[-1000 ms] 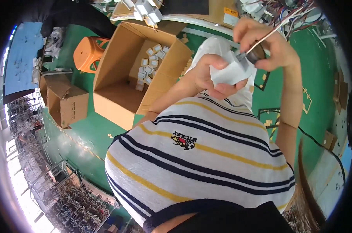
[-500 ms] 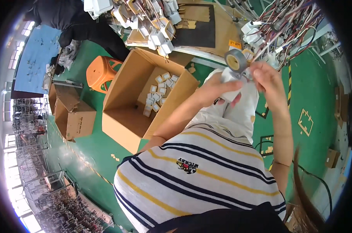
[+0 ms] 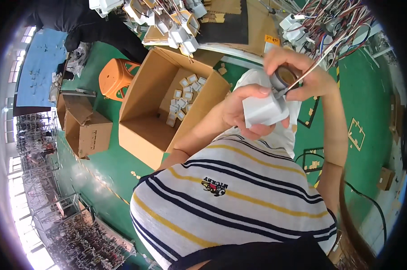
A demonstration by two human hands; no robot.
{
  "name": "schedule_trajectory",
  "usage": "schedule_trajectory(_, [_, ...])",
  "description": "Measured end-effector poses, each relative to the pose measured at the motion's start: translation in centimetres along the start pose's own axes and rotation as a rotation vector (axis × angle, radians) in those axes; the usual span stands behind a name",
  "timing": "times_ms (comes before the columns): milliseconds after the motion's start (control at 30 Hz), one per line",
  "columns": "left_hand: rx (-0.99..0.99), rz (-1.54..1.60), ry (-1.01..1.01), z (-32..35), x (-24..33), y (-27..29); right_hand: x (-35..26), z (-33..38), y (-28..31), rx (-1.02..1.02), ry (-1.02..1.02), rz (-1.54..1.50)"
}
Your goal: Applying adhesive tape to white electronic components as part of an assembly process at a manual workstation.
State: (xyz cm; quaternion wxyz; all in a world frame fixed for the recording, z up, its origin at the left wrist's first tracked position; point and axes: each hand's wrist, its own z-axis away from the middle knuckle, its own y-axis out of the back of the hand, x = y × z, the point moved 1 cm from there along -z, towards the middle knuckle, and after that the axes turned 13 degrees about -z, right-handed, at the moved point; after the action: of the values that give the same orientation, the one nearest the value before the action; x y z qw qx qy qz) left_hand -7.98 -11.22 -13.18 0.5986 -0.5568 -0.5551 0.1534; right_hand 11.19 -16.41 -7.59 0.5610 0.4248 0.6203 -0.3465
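Note:
My left hand (image 3: 235,110) is closed around a white plastic housing (image 3: 260,112), roughly box-shaped, held above my lap. At its far right end my right hand (image 3: 318,80) grips a roll of grey tape (image 3: 276,80) between thumb and fingers. A short grey stretch seems to run from the roll to a stem on the housing, though fingers partly cover that spot. Thin wires (image 3: 319,59) pass from there up past my right hand toward the upper right.
To my left a large open cardboard box (image 3: 142,146) holds several small white parts (image 3: 183,102). An orange stool (image 3: 112,78) stands beyond it, near a dark-clothed person (image 3: 84,22). White housings (image 3: 183,38) hang over the bench edge; bundled wires (image 3: 333,20) hang at upper right.
The tape roll has tipped over and my right hand now wraps round it from above. The housing has come nearer to me and turned, showing its broad side.

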Motion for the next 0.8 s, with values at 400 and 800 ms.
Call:
schedule_trajectory(400, [1.243, -1.526, -0.336, 0.1, 1.2, 1.0, 0.4, 3.3, -2.6, 0.324, -0.103, -0.338])
schedule_trajectory(800, [0.254, -0.412, -0.008, -0.5, 2.5, -1.2, 1.7, 1.6, -1.1, 0.133, 0.060, -0.170])
